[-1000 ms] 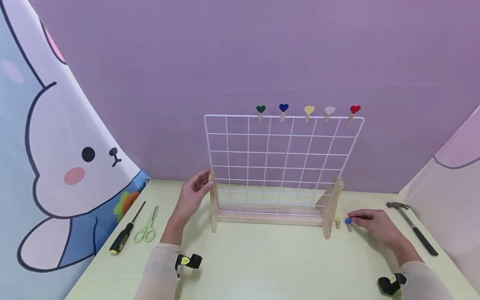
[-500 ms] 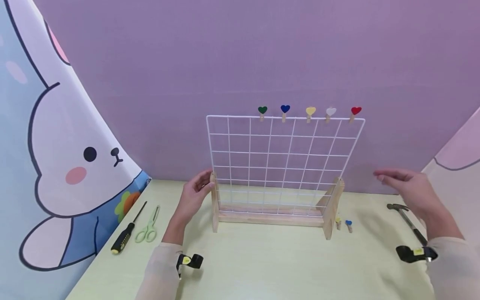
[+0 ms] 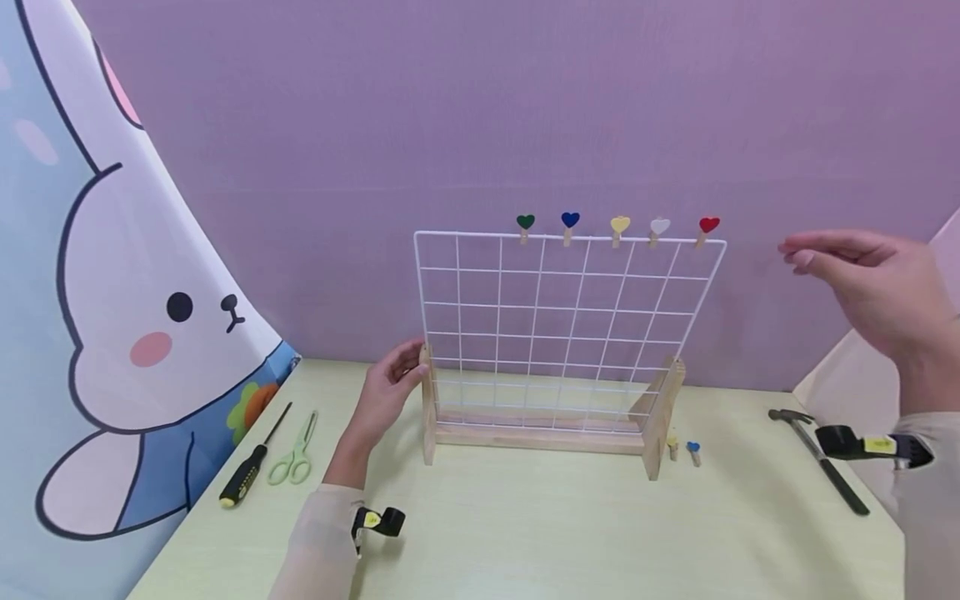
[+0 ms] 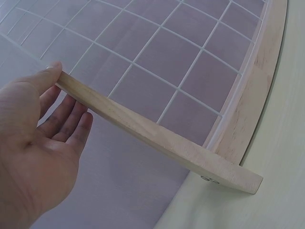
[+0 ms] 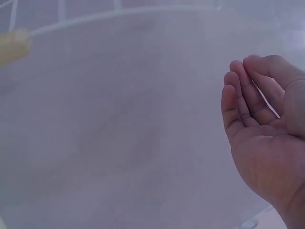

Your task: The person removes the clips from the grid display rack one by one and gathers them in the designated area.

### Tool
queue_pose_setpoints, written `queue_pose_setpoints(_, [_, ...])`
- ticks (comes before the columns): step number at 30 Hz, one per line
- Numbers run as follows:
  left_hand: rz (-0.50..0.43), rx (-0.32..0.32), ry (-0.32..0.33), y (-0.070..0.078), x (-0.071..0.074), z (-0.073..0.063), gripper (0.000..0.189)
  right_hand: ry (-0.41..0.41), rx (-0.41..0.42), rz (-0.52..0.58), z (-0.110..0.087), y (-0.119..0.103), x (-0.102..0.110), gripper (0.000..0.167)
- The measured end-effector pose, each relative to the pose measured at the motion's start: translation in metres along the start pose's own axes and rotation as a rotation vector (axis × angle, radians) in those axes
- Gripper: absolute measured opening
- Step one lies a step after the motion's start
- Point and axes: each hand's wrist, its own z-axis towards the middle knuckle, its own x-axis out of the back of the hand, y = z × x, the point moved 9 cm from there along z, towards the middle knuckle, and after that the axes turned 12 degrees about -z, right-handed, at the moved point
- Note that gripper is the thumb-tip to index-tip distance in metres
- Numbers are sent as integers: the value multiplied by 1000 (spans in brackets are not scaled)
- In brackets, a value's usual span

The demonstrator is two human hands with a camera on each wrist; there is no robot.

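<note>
A white wire grid panel stands upright in a wooden stand. My left hand pinches the top of its left wooden upright between thumb and fingers. Along the top wire sit heart clothespins: green, dark blue, yellow, white and red. Raised in the air right of the panel, my right hand has its fingers nearly straight and thumb close to the index finger; nothing shows in it. A blue clothespin and a yellow clothespin lie beside the right upright.
At the table's left lie a black screwdriver and light green scissors. A hammer lies near the right edge. Behind the table hangs a purple backdrop, with a rabbit-print cloth on the left.
My right hand has left the blue clothespin on the table and risen up and to the right, beside the panel's top. The left hand keeps its hold on the upright.
</note>
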Motion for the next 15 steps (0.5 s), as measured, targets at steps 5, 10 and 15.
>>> queue_pose_setpoints(5, [-5,-1,-6,1,-1,0,50,-18,-10,17,9,-23,-10,24])
queue_pose_setpoints(10, [-5,-4,-4,1,0,0,50,-7,-33,-60,16,-37,-14,24])
queue_pose_setpoints(15, [4,-5,-3,-2,1,0,49,-13,-45,-47,24,-49,-19,24])
